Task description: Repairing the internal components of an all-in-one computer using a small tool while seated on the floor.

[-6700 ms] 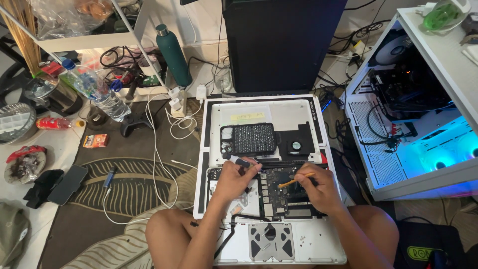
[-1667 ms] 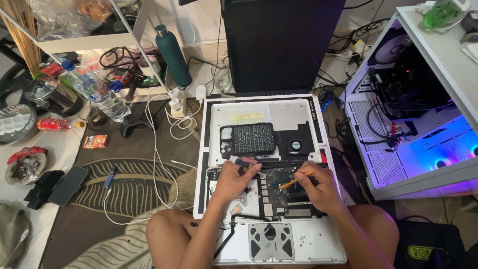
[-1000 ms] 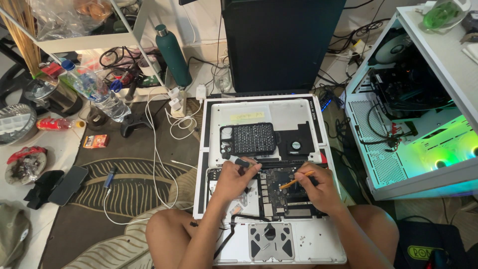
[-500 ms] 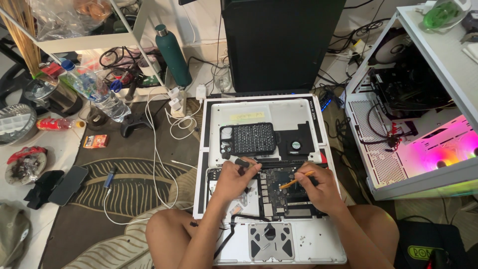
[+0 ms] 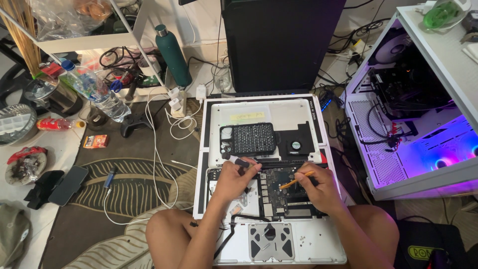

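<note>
Opened laptop (image 5: 269,199) lies bottom-up on the floor in front of the seated person, logic board (image 5: 279,187) exposed, right under both hands. Right hand (image 5: 318,187) fingers closed round a thin orange tool (image 5: 295,181), pencil-style, tip angled down-left onto the board just beyond the fingertips. Left hand (image 5: 234,179) fingers pinched shut on a small dark piece (image 5: 242,162) at the board's upper left edge; can't tell what the piece is. Trackpad underside (image 5: 271,241) sits nearer the person than the fingers. Past the fingers, the removed bottom cover (image 5: 298,109) lies flat, a black bit tray (image 5: 247,139) on it. Judgement: doing this well means keeping the tool tip shallow and light, prying only at the connector edge, left hand steadying, no levering against chips. Further out: white charger cables (image 5: 167,129) left of the left hand, green bottle (image 5: 173,55) beyond, lit white PC case (image 5: 413,129) well right of the right hand.
</note>
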